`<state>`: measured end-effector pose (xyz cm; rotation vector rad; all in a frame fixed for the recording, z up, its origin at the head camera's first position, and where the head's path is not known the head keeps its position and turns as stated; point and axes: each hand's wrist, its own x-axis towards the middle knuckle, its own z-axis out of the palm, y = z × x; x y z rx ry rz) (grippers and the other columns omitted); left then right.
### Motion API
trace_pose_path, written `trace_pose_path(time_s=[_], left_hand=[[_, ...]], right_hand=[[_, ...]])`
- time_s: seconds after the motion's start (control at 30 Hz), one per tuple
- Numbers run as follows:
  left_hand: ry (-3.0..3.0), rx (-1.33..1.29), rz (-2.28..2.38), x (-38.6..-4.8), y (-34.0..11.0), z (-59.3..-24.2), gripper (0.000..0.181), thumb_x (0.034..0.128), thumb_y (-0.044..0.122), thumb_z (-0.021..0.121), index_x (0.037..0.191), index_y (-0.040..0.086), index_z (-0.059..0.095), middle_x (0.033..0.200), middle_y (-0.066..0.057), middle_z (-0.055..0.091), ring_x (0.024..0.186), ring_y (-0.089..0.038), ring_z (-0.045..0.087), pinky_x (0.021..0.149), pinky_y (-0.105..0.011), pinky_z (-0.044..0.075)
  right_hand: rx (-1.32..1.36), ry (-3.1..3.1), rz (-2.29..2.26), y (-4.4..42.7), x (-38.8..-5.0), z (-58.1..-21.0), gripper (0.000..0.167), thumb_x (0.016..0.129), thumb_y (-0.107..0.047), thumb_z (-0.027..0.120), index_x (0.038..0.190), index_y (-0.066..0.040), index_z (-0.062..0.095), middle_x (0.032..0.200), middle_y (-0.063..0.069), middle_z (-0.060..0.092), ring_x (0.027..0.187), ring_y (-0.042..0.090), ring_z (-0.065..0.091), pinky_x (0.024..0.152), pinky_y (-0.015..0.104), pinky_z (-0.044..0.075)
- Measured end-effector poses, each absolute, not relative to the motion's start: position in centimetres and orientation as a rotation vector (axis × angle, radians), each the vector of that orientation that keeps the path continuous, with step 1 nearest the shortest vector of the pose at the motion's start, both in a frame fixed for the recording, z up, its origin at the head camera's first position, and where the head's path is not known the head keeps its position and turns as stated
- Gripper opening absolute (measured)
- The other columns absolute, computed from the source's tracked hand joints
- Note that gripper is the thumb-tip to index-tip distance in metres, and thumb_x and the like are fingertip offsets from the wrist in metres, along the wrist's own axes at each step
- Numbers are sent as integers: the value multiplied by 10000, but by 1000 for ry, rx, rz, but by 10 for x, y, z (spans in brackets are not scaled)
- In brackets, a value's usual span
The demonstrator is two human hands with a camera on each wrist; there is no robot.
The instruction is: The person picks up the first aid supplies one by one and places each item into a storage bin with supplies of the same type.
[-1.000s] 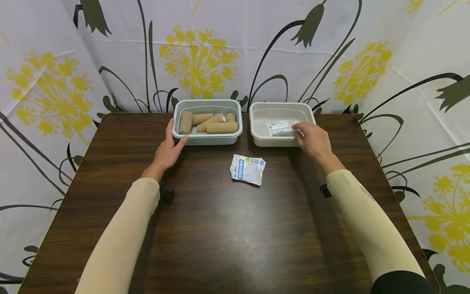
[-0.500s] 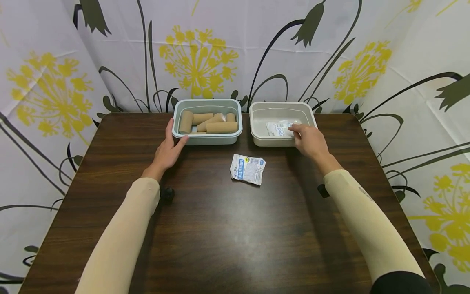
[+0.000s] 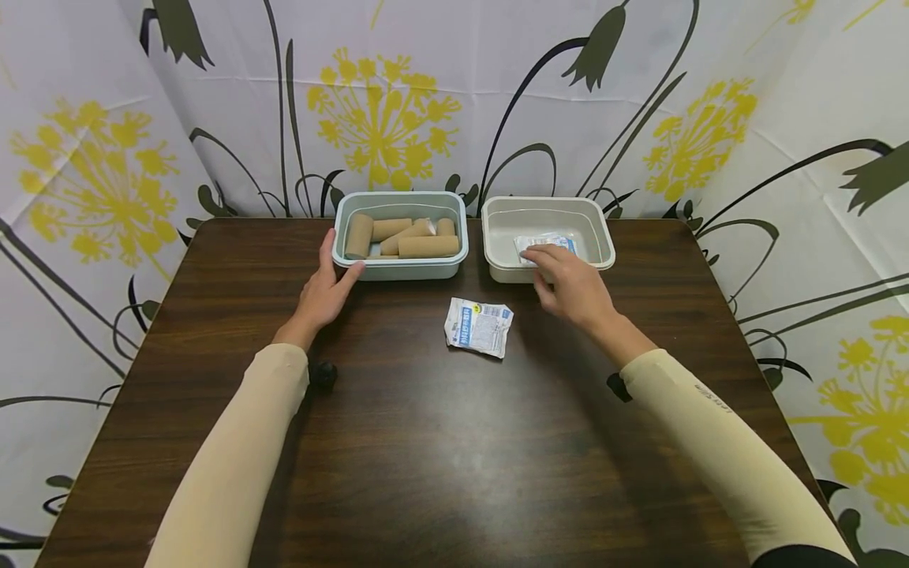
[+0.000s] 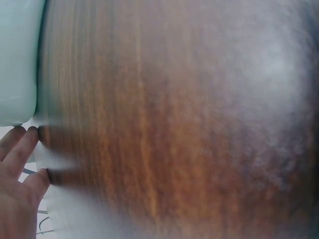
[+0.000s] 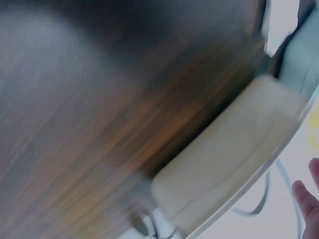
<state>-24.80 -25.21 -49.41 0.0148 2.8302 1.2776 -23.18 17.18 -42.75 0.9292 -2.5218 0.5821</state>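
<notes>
My left hand (image 3: 321, 300) rests at the left front corner of a pale blue-green plastic bin (image 3: 412, 272), fingers along its side. In the left wrist view, the fingertips touch or nearly touch the bin's lower edge. Several tan rolls (image 3: 429, 247) lie inside that bin. Over the front rim of an off-white plastic bin (image 3: 506, 274) is my right hand (image 3: 577, 288), its fingers loosely bent with nothing visible in them. White-and-blue packets (image 3: 561, 241) lie in this bin, partly hidden by the fingers. A similar crumpled packet (image 3: 479, 326) lies on the table.
The dark wooden table (image 3: 454, 457) extends in front of both bins, which stand side by side at its back edge with a narrow gap between them. A flowered cloth (image 3: 426, 95) hangs behind and at both sides.
The packet my right hand was pinching now lies in the off-white bin on the other one. My right hand has let go and moved left and slightly towards me. The left hand is unmoved.
</notes>
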Motion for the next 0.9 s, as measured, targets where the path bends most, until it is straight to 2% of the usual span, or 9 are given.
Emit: trace_pose_path(time_s=[0.13, 0.3, 0.4, 0.57, 0.7, 0.9], left_hand=[[2834, 15, 1278, -249, -252, -493, 813, 951, 661, 416, 1533, 457, -115, 1581, -219, 222, 1356, -507, 311, 1034, -657, 225], [2843, 12, 1275, -249, -252, -494, 820, 955, 654, 417, 1546, 422, -103, 1572, -233, 237, 1348, -512, 322, 1030, -656, 233], [2842, 16, 1278, -250, -252, -495, 816, 954, 654, 421, 1540, 440, -105, 1573, -227, 238, 1349, -509, 323, 1032, -655, 233], [2845, 20, 1283, -250, -253, -497, 810, 952, 659, 420, 1529, 468, -115, 1571, -227, 243, 1350, -507, 322, 1029, -657, 230], [2854, 22, 1287, -251, -253, -498, 822, 949, 662, 422, 1544, 435, -98, 1568, -228, 251, 1347, -504, 328, 1027, -652, 235], [2845, 14, 1286, -250, -253, -499, 822, 945, 670, 421, 1541, 444, -100, 1570, -225, 249, 1348, -502, 328, 1029, -649, 237]], right_hand=[[1126, -2508, 541, 152, -216, -434, 370, 885, -60, 652, 1255, -67, 653, 1257, 81, 619, 1166, 247, 579, 930, 412, 477], [1300, -2730, 486, 133, -199, -448, 455, 932, -172, 660, 1374, -104, 576, 1384, 86, 541, 1260, 225, 510, 935, 418, 475], [1353, -2855, 446, 127, -195, -460, 520, 952, -249, 651, 1434, -113, 512, 1469, 123, 457, 1338, 261, 432, 1029, 433, 402], [1407, -2845, 463, 123, -194, -477, 521, 961, -266, 640, 1424, -65, 508, 1498, 204, 399, 1388, 373, 346, 1127, 462, 253], [1394, -2829, 460, 121, -193, -486, 533, 964, -274, 633, 1428, -49, 499, 1509, 225, 371, 1392, 419, 318, 1118, 522, 241], [1303, -2932, 409, 121, -191, -491, 535, 973, -328, 611, 1442, -96, 495, 1551, 207, 306, 1421, 408, 267, 1115, 554, 228]])
